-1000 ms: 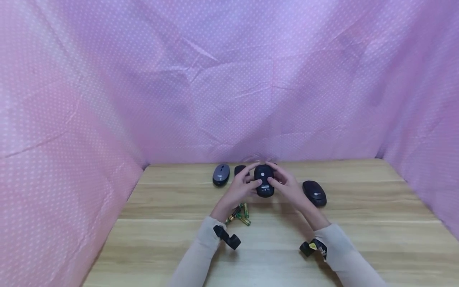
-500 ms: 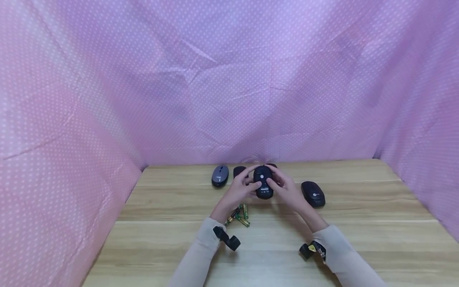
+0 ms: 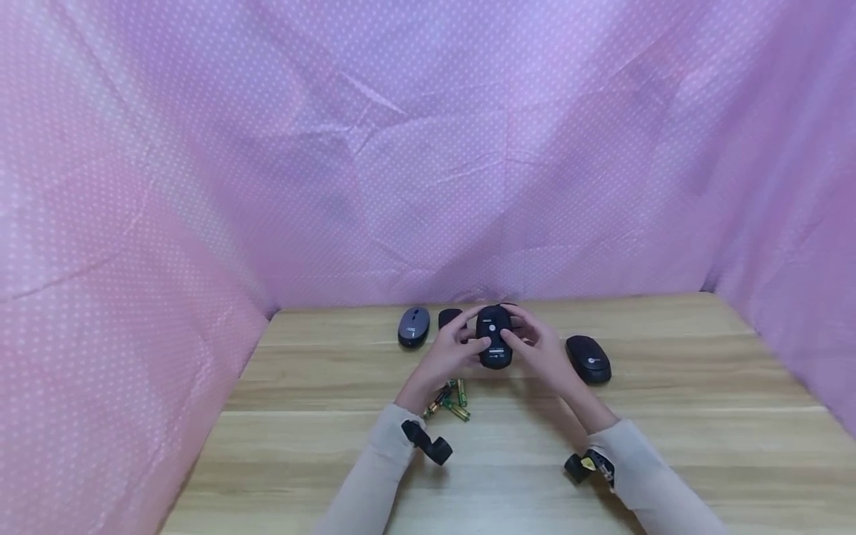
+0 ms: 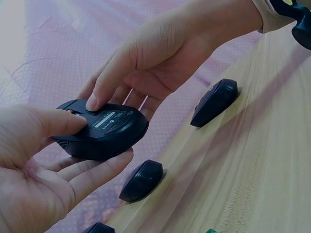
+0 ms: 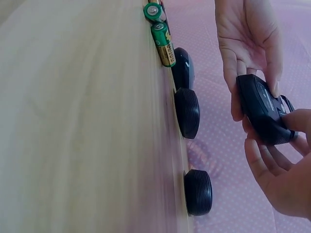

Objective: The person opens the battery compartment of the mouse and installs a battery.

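Both hands hold a black computer mouse [image 3: 496, 360] above the far part of the table, its underside with a round mark and printed label turned toward the head camera. My left hand [image 3: 451, 353] grips its left side, thumb on the underside and fingers behind. From the right side, my right hand [image 3: 540, 355] grips it likewise, its thumb [image 5: 298, 120] pressing on the underside. In the right wrist view, a thin dark edge [image 5: 287, 103] stands out at the end of the mouse; whether it is a cover cannot be told. The fingers partly hide the mouse's upper shell.
A grey-and-black mouse [image 3: 413, 327] and a partly covered dark mouse [image 3: 449, 316] lie at the table's back edge. Another black mouse [image 3: 588, 360] lies to the right. Several green-and-gold batteries [image 3: 458, 410] lie by the left wrist. A pink dotted cloth [image 3: 428, 186] surrounds the wooden table [image 3: 669, 401].
The head view shifts slightly. Both hands keep their hold on the mouse, which tilts a little; the thumbs stay on its underside.
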A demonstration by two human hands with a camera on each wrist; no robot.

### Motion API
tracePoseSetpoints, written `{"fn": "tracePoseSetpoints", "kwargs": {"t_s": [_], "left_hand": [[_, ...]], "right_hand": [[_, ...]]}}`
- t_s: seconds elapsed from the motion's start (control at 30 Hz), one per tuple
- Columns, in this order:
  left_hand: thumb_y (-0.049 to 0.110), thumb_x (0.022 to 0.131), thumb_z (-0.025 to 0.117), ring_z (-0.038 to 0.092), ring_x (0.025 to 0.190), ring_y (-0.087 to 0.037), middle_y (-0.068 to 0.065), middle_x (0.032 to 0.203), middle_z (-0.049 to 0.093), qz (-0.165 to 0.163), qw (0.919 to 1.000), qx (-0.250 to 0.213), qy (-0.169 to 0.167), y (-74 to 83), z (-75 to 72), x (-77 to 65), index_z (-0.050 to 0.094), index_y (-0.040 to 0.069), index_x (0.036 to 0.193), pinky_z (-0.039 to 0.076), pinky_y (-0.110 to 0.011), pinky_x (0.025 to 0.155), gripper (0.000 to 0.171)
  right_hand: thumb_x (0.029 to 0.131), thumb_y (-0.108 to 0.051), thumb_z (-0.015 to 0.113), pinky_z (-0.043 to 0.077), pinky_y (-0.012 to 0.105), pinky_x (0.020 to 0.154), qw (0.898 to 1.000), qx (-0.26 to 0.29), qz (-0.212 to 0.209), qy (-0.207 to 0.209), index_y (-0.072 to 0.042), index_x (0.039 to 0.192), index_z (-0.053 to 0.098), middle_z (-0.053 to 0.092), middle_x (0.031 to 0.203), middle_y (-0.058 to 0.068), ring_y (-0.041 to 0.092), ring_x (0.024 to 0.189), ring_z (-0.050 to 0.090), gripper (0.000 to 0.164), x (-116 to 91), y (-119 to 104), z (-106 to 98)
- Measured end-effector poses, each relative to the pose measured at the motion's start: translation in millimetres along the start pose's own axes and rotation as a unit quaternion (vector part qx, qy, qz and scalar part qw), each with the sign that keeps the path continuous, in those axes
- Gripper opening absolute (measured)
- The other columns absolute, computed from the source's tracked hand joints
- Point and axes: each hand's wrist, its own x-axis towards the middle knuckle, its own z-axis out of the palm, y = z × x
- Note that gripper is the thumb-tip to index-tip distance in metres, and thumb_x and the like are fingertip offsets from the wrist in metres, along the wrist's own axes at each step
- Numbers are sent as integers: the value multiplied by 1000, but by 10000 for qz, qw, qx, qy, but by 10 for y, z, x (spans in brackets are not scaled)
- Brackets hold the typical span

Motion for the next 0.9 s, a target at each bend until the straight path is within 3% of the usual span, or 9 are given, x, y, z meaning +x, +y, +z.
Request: {"fn": "tracePoseSetpoints", "kwargs": {"t_s": [0.27, 0.57, 0.73, 0.9], "left_hand": [[8, 98, 66, 71, 107, -31, -24, 131, 63, -21, 9997, 251, 53, -41, 49, -25, 47, 29, 152, 64, -44, 82, 62], [6, 97, 66, 70, 107, -31, -24, 130, 63, 44, 9990, 455, 20, -56, 47, -45, 52, 26, 150, 64, -43, 79, 58], [6, 98, 65, 69, 109, -31, -25, 133, 61, 59, 9985, 535, 58, -46, 2, -58, 50, 24, 151, 65, -42, 78, 58], [4, 99, 64, 68, 112, -35, -28, 137, 59, 13, 9989, 410, 210, -38, -39, -70, 48, 23, 152, 64, -43, 80, 59]], "right_hand": [[100, -9, 65, 53, 12, 82, 9991, 234, 251, 241, 5, 132, 58, 65, 123, 29, 29, 100, 68, 35, -28, 16, 6], [100, -13, 65, 54, 11, 83, 9942, 451, 758, 610, 8, 115, 65, 70, 115, 27, -5, 91, 66, 26, -48, 17, -15], [99, -14, 67, 56, 14, 80, 9917, 563, 874, 757, 9, 114, 66, 73, 108, 23, -3, 86, 66, 28, -16, -24, -91], [98, -14, 68, 60, 21, 80, 9891, 714, 1030, 770, 12, 112, 66, 74, 95, 8, 1, 82, 67, 29, -10, -38, -167]]}}
